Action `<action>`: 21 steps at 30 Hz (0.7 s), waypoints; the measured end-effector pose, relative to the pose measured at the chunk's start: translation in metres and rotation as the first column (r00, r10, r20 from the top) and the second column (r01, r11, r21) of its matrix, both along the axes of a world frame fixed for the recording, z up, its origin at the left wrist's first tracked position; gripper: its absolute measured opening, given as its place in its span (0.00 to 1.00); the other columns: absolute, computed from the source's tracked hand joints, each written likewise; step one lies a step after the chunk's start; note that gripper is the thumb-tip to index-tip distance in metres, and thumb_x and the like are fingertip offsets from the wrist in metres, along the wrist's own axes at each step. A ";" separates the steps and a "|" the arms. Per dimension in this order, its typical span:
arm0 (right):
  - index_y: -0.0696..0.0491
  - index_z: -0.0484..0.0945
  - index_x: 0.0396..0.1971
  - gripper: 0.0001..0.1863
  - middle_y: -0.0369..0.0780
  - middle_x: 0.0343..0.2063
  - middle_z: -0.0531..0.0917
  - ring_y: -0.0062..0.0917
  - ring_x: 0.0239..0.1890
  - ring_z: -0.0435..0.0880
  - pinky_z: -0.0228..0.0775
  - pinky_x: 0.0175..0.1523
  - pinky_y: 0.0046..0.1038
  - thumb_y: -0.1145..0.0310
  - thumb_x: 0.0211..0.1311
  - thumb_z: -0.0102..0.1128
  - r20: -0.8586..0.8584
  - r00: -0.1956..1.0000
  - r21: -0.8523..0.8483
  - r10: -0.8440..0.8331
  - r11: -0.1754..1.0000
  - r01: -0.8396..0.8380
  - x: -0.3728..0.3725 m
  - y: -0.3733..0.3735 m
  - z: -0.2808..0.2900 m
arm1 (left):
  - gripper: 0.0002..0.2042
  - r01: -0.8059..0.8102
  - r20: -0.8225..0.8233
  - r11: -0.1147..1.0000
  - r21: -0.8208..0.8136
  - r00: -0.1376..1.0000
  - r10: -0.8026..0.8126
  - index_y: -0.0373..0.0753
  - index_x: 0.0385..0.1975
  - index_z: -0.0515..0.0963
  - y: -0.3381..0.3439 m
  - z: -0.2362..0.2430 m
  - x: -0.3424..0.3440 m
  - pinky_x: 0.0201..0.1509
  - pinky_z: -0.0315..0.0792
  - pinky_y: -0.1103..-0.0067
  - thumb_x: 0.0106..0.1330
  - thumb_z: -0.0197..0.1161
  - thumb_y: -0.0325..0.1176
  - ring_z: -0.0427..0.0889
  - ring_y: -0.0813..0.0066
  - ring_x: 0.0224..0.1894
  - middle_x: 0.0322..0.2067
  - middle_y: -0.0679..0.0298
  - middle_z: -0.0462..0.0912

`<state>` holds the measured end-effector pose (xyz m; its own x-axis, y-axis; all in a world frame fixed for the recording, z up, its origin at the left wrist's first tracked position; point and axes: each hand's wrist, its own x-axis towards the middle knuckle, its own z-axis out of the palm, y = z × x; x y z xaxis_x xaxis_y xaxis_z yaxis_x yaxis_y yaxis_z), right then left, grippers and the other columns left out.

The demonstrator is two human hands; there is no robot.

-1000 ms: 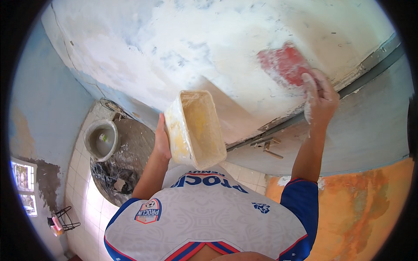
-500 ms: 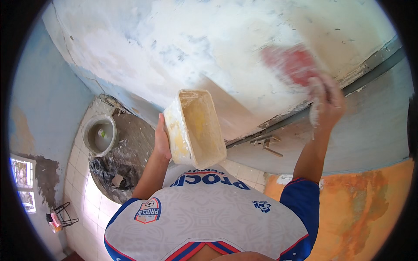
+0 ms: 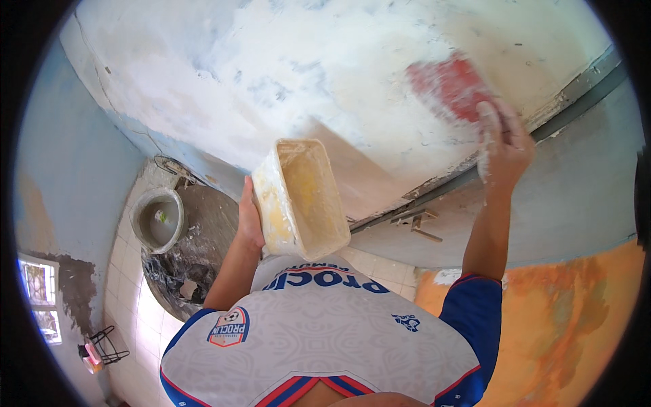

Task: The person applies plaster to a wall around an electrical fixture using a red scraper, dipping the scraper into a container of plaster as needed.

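Observation:
My left hand (image 3: 251, 220) grips the side of a cream plastic tub (image 3: 270, 203), which is tilted and smeared with white and yellowish residue. Only a thin coating shows on its inside walls. A red scraper (image 3: 453, 87) streaked with white paste is in my right hand (image 3: 505, 146), its flat face against or very near the wall (image 3: 366, 81). White paste coats the thumb and fingers of that hand. The wall carries patchy white filler over pale blue and beige areas; whether the scraper's edge touches it is hard to tell.
At the left, a round dark table (image 3: 210, 224) holds a grey basin (image 3: 140, 220) and crumpled black plastic (image 3: 178, 279). A grey strip (image 3: 576, 102) edges the wall at right, near a wooden bracket (image 3: 417, 222). An orange wall (image 3: 536, 325) stands lower right; tiled floor (image 3: 135, 298) lies left.
The red scraper and my right hand have shifted slightly up the picture, and the scraper is less blurred. My left hand still holds the tub in nearly the same place.

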<state>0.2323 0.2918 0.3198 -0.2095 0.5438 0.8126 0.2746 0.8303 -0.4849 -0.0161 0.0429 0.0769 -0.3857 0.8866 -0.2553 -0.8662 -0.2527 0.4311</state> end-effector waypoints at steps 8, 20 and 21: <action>0.57 0.85 0.43 0.10 0.35 0.33 0.87 0.10 0.25 0.77 0.67 0.28 0.15 0.76 0.63 0.68 -0.073 0.966 -0.146 0.248 0.956 -0.256 0.000 -0.007 -0.001 | 0.34 0.021 0.007 0.999 -0.038 1.000 -0.021 0.38 0.68 0.64 0.001 0.002 -0.003 0.65 0.72 0.66 0.77 0.35 0.61 0.78 0.60 0.60 0.61 0.55 0.76; 0.57 0.86 0.41 0.09 0.36 0.33 0.86 0.11 0.27 0.77 0.67 0.30 0.15 0.74 0.61 0.71 -0.125 0.990 -0.136 0.063 0.987 -0.080 -0.003 -0.007 0.007 | 0.35 0.019 -0.015 0.999 -0.036 1.000 -0.020 0.38 0.69 0.64 -0.007 -0.001 -0.002 0.64 0.73 0.66 0.77 0.36 0.61 0.78 0.60 0.60 0.61 0.55 0.76; 0.56 0.87 0.41 0.09 0.36 0.33 0.86 0.11 0.27 0.77 0.67 0.31 0.15 0.74 0.61 0.71 -0.291 0.945 -0.118 0.151 0.974 -0.192 -0.001 -0.008 0.012 | 0.35 0.016 -0.014 0.999 -0.037 1.000 -0.016 0.38 0.69 0.64 -0.008 -0.001 -0.002 0.64 0.73 0.66 0.77 0.36 0.61 0.78 0.60 0.60 0.61 0.55 0.76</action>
<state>0.2310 0.2840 0.3319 -0.0863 0.6343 0.7682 -0.0285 0.7692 -0.6383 -0.0182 0.0354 0.0755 -0.3751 0.8830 -0.2823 -0.8639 -0.2226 0.4518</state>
